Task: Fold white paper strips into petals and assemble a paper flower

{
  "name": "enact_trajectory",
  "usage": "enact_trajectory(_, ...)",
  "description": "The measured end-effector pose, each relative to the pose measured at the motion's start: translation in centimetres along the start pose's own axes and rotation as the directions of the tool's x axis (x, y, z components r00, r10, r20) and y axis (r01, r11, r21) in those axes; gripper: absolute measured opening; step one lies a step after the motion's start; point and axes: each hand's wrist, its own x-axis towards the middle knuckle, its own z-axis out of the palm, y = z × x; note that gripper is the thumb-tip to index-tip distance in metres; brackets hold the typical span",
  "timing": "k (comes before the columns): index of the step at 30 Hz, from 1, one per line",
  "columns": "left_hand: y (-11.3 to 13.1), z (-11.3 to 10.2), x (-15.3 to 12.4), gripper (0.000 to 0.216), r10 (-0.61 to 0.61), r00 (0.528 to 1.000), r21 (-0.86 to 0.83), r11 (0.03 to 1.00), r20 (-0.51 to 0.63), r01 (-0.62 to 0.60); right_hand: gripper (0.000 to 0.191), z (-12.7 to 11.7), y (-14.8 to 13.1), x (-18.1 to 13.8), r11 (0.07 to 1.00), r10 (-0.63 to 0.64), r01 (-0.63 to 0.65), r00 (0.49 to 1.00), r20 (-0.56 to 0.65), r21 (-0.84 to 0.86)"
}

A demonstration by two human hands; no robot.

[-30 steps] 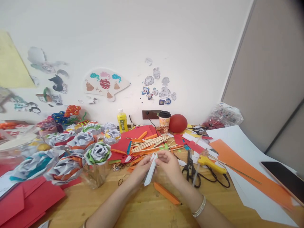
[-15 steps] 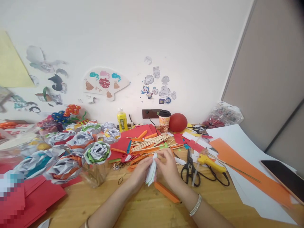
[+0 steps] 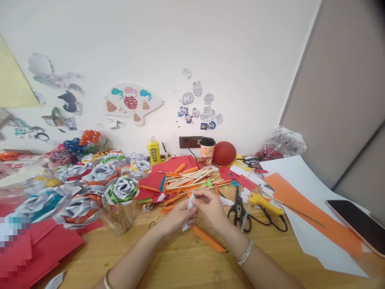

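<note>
A narrow piece of folded white paper [image 3: 191,201] is held upright between my two hands over the near middle of the table. My left hand [image 3: 178,216] is wrapped round its lower part, whose end pokes out below the fingers. The fingers of my right hand [image 3: 209,205] pinch it near the top from the other side. Just below my hands lies a folded orange paper strip [image 3: 209,239], touched by neither. Black scissors [image 3: 239,210] rest to the right of my right hand.
White-and-coloured paper flowers [image 3: 122,190] stand at left, above red paper sheets [image 3: 57,251]. Wooden sticks [image 3: 189,179] lie on scraps behind my hands. A yellow glue gun [image 3: 266,203], a phone [image 3: 357,224], a lidded cup [image 3: 207,152], a yellow bottle [image 3: 154,151] and a red balloon [image 3: 224,153] surround the workspace.
The white paper has turned from a wider fanned shape to a narrow edge, and my left fingers now wrap further round it. The view has shifted slightly.
</note>
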Motion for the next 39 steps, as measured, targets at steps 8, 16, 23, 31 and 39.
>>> enact_trajectory(8, 0.5, -0.7, 0.7, 0.019, -0.003, 0.967, 0.087, 0.996, -0.256, 0.026, 0.020, 0.0, 0.2, 0.0, 0.992, -0.023, 0.029, 0.999, 0.049, -0.127)
enact_trajectory(16, 1.6, -3.7, 0.8, 0.015, 0.231, 0.931, 0.804, 0.586, -0.283, 0.099, 0.019, -2.0, 2.5, 0.6, 0.387, -0.070, 0.593, 0.783, 0.618, -0.707)
enact_trajectory(23, 0.4, -4.6, 0.6, 0.014, 0.172, 0.974, 0.989, 0.055, -0.147, 0.139, 0.007, -1.6, 4.1, 0.8, 0.094, -0.019, 0.693, 0.719, 0.695, -0.715)
enact_trajectory(31, 0.8, -4.8, 0.9, 0.013, 0.328, 0.942, 0.972, 0.236, -0.075, -0.005, 0.010, -1.5, 3.1, 0.9, 0.329, -0.060, 0.520, 0.844, 0.533, -0.788)
enact_trajectory(39, 1.7, -3.8, 1.4, 0.033, 0.335, 0.840, 0.530, 0.845, -0.427, -0.068, 0.006, -0.9, 1.7, 0.7, 0.902, 0.103, -0.045, 0.988, 0.114, -0.429)
